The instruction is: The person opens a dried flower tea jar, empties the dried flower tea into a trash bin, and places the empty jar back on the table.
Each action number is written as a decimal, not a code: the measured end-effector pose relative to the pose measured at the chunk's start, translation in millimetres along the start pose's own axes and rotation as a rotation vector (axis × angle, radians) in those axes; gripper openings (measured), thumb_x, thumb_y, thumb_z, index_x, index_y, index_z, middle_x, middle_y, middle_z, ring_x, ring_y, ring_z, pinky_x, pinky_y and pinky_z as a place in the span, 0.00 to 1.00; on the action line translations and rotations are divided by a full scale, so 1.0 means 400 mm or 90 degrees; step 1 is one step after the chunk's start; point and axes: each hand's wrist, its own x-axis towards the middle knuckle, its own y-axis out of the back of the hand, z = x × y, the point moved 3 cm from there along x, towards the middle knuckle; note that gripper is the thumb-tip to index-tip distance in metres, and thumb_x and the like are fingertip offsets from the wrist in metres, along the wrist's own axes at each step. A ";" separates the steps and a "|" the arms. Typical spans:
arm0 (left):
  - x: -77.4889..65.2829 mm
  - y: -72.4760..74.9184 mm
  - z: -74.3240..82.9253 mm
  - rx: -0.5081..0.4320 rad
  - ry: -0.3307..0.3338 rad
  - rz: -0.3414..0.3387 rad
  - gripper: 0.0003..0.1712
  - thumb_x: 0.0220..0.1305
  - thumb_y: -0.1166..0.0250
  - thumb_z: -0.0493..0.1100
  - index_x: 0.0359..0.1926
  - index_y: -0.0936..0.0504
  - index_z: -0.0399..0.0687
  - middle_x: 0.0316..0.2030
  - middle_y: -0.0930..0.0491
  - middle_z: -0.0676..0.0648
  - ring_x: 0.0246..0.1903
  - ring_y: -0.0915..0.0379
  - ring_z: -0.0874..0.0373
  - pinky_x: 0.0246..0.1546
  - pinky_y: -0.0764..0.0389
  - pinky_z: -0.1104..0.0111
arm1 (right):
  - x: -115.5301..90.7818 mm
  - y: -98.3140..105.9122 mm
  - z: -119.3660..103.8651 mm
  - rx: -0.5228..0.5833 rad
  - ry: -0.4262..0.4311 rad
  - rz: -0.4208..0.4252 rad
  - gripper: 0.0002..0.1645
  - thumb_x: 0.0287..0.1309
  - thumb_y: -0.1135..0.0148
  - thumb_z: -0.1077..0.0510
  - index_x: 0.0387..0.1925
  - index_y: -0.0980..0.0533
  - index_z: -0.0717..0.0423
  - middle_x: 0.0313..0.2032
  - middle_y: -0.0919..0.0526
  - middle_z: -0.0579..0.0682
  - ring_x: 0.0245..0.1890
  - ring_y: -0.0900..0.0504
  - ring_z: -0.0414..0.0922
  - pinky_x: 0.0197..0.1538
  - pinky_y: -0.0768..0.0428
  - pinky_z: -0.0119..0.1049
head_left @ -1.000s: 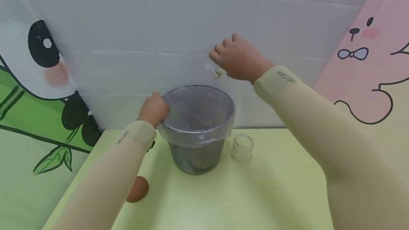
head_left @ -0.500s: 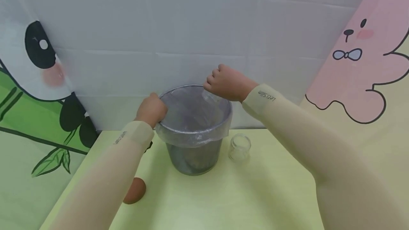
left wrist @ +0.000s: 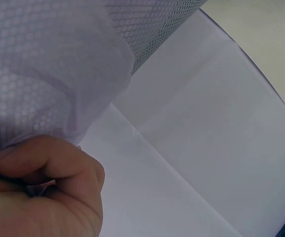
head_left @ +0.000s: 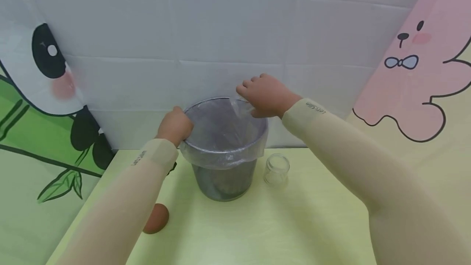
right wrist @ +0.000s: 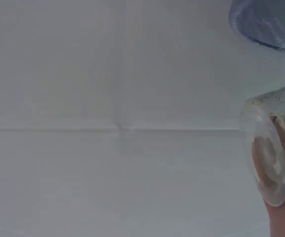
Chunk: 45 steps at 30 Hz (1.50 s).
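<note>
A grey mesh waste bin (head_left: 224,183) stands upright on the table, its clear plastic liner (head_left: 228,160) folded down over the rim. At the left of that rim my left hand (head_left: 174,126) grips the edge and liner, thumb and finger curled round it in the left wrist view. My right hand (head_left: 268,95) is raised over the bin's far right side and holds a clear jar (right wrist: 258,121), tilted, with small dark bits clinging to its wall. The head view shows only a strip of that jar, mostly hidden by the hand.
Right of the bin, an uncapped clear jar (head_left: 276,170) stands on the pale yellow-green table (head_left: 235,236). A round reddish-brown object (head_left: 156,218) lies partly behind my left sleeve. A white wall covering (head_left: 220,32) rises close behind the bin.
My right hand has come down and slightly left with the jar, from above the bin to its far right rim. The left hand stays on the rim.
</note>
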 end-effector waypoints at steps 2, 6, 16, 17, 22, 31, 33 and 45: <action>0.001 0.000 0.001 -0.001 -0.001 0.001 0.36 0.70 0.57 0.36 0.71 0.50 0.14 0.62 0.35 0.21 0.42 0.28 0.40 0.50 0.23 0.46 | -0.006 0.006 0.013 0.059 -0.038 0.008 0.30 0.53 0.26 0.51 0.53 0.28 0.58 0.38 0.23 0.49 0.35 0.23 0.50 0.44 0.24 0.46; 0.001 0.000 0.002 -0.006 0.001 -0.002 0.35 0.70 0.57 0.36 0.71 0.50 0.15 0.61 0.34 0.22 0.40 0.29 0.41 0.48 0.22 0.47 | -0.026 0.015 0.048 0.161 -0.125 0.034 0.36 0.53 0.25 0.46 0.58 0.28 0.57 0.46 0.19 0.50 0.39 0.21 0.50 0.46 0.22 0.47; -0.002 0.003 0.002 -0.015 0.010 -0.012 0.36 0.71 0.57 0.37 0.72 0.52 0.16 0.61 0.34 0.22 0.39 0.30 0.41 0.46 0.23 0.49 | -0.087 0.027 0.115 0.360 -0.273 0.093 0.41 0.56 0.27 0.40 0.63 0.32 0.55 0.54 0.21 0.52 0.52 0.21 0.51 0.54 0.23 0.51; -0.002 0.003 0.000 -0.017 0.011 -0.011 0.36 0.71 0.56 0.37 0.72 0.51 0.16 0.62 0.34 0.22 0.39 0.30 0.41 0.46 0.23 0.49 | -0.092 0.027 0.118 0.379 -0.285 0.102 0.40 0.56 0.27 0.40 0.62 0.32 0.55 0.54 0.21 0.52 0.52 0.21 0.51 0.54 0.24 0.51; 0.001 0.001 -0.009 -0.029 0.016 -0.019 0.37 0.71 0.56 0.37 0.73 0.53 0.17 0.60 0.34 0.23 0.38 0.30 0.42 0.44 0.23 0.50 | -0.120 0.011 0.118 0.453 -0.319 0.157 0.35 0.54 0.26 0.39 0.54 0.31 0.53 0.50 0.21 0.49 0.52 0.22 0.50 0.53 0.24 0.49; 0.000 0.004 -0.011 -0.026 0.013 -0.023 0.38 0.71 0.57 0.36 0.74 0.56 0.16 0.58 0.32 0.23 0.34 0.30 0.44 0.39 0.23 0.53 | -0.177 -0.058 0.103 0.636 -0.415 0.269 0.40 0.51 0.24 0.35 0.56 0.31 0.49 0.48 0.19 0.51 0.49 0.21 0.46 0.51 0.24 0.47; 0.000 0.004 -0.011 -0.026 0.011 -0.022 0.37 0.70 0.57 0.36 0.73 0.55 0.16 0.59 0.33 0.23 0.35 0.30 0.44 0.40 0.23 0.52 | -0.190 -0.074 0.101 0.671 -0.434 0.290 0.42 0.50 0.24 0.35 0.58 0.31 0.49 0.49 0.18 0.52 0.50 0.21 0.46 0.51 0.24 0.48; 0.005 -0.001 -0.013 -0.008 0.003 -0.009 0.36 0.69 0.56 0.36 0.71 0.50 0.15 0.61 0.35 0.23 0.40 0.29 0.40 0.49 0.22 0.47 | -0.244 -0.142 0.054 0.801 -0.407 0.588 0.35 0.52 0.21 0.57 0.57 0.29 0.59 0.47 0.18 0.51 0.45 0.17 0.46 0.54 0.20 0.44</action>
